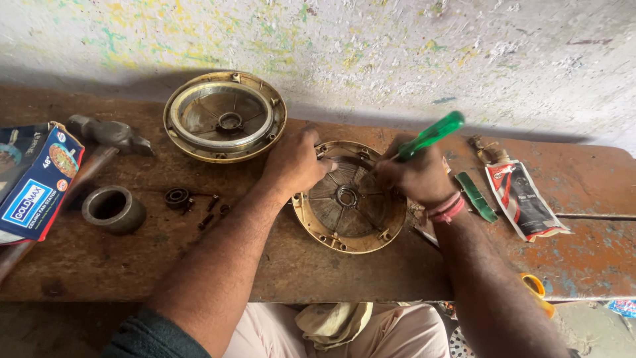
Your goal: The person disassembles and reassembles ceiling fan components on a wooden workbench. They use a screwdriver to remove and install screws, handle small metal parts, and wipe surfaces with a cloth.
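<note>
A round brass-coloured motor cover (349, 225) with ribs and a central bearing lies on the wooden bench (265, 265). My left hand (295, 161) presses on its upper left rim with fingers closed against it. My right hand (416, 176) rests on the upper right rim and grips a green-handled screwdriver (430, 134), handle pointing up and right, tip hidden near the cover. A red band circles my right wrist.
A second round housing (224, 116) lies at the back. On the left are a hammer (109, 134), a metal ring (113, 209), a bearing (177, 197), loose screws (206, 221) and a blue box (33, 180). At right lie a green strip (477, 197), a pouch (523, 200) and a yellow-handled tool (536, 290).
</note>
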